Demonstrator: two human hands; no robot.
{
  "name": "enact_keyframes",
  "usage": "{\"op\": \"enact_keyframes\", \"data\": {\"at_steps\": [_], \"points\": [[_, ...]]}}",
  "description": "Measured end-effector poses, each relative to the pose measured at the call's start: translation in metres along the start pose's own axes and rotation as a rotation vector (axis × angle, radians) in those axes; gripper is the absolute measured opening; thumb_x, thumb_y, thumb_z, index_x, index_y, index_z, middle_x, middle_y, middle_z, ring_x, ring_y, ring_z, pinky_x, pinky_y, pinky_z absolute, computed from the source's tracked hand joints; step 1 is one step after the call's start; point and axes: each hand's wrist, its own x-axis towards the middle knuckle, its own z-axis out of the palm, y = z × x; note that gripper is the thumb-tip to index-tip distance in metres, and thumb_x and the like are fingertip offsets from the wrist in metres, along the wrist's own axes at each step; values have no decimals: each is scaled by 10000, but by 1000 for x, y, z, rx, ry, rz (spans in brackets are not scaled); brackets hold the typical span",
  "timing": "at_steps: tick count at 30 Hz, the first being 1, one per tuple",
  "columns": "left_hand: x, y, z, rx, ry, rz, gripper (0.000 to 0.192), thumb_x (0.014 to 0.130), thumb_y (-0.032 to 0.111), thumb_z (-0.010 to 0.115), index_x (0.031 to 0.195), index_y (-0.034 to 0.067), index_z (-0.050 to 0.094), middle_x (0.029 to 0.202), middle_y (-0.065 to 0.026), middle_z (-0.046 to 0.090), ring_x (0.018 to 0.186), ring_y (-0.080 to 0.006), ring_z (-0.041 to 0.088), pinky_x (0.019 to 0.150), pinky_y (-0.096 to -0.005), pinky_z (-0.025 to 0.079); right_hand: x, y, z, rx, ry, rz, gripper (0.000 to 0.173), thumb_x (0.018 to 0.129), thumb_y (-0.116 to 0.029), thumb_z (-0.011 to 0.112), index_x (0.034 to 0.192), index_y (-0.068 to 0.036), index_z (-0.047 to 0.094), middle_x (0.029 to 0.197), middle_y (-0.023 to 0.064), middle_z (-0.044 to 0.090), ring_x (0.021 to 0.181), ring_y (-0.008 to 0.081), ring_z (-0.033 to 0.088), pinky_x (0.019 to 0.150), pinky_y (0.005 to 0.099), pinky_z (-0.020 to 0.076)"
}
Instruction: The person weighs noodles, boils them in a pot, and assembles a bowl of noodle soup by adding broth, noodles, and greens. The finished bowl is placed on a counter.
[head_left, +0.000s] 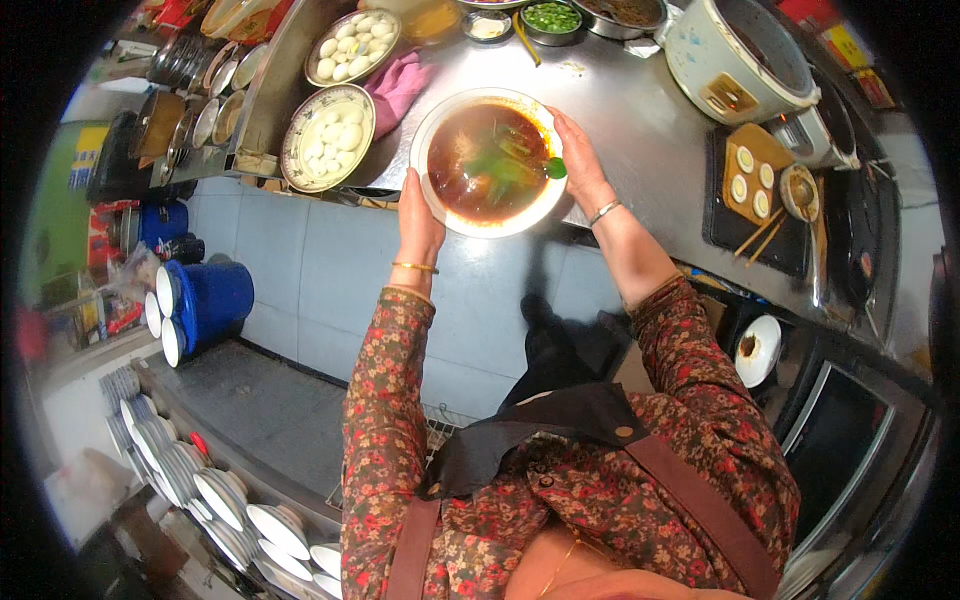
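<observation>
A large white bowl of reddish-brown soup (487, 161) with green leaves on top is held between my two hands, at the edge of the steel counter (630, 112). My left hand (420, 214) presses on the bowl's lower left side, its fingers partly hidden. On the bowl's right side rests my right hand (576, 154), close to a green leaf (555, 167) on the rim. Left of the bowl stand a patterned bowl of peeled eggs (330, 142) and a second bowl of small eggs (356, 46), with a pink cloth (397, 86) beside them.
A dish of chopped green onion (551, 16) stands at the back. To the right are a large cooker (739, 60), a wooden board with halved eggs (750, 184) and chopsticks (765, 238). A blue bin (217, 300) stands at left, above stacked white bowls (221, 495).
</observation>
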Motion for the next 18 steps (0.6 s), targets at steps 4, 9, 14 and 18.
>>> {"op": "enact_keyframes", "data": {"at_steps": [4, 9, 14, 18], "points": [[34, -3, 0, -28, 7, -32, 447, 978, 329, 304, 1252, -15, 391, 1223, -131, 479, 1107, -223, 492, 950, -354, 402, 36, 10, -10, -63, -13, 32, 379, 951, -229, 415, 1222, 28, 477, 1175, 90, 541, 1058, 166, 518, 927, 293, 418], [50, -13, -6, 31, 73, -77, 482, 973, 356, 307, 1274, -8, 402, 1253, -126, 485, 1106, -232, 508, 968, -364, 396, 54, 15, -14, -202, 8, 32, 411, 947, -286, 418, 1203, 26, 494, 1171, 111, 544, 1068, 181, 509, 944, 302, 391], [-16, -55, -72, 893, 170, 329, 495, 942, 298, 359, 1272, -71, 351, 1346, -246, 337, 1260, -352, 303, 1063, -389, 217, 45, 20, -33, -1027, 114, -350, 316, 927, -237, 404, 1069, -5, 564, 1115, 119, 561, 1076, 212, 503, 934, 321, 382], [-197, -52, -33, 523, 101, -48, 634, 917, 368, 471, 1381, 7, 233, 1325, -116, 410, 1111, -184, 461, 893, -322, 418, -69, -11, -38, -601, 215, -205, 308, 950, -225, 402, 1099, 18, 518, 1015, 110, 579, 935, 172, 572, 803, 269, 463]]}}
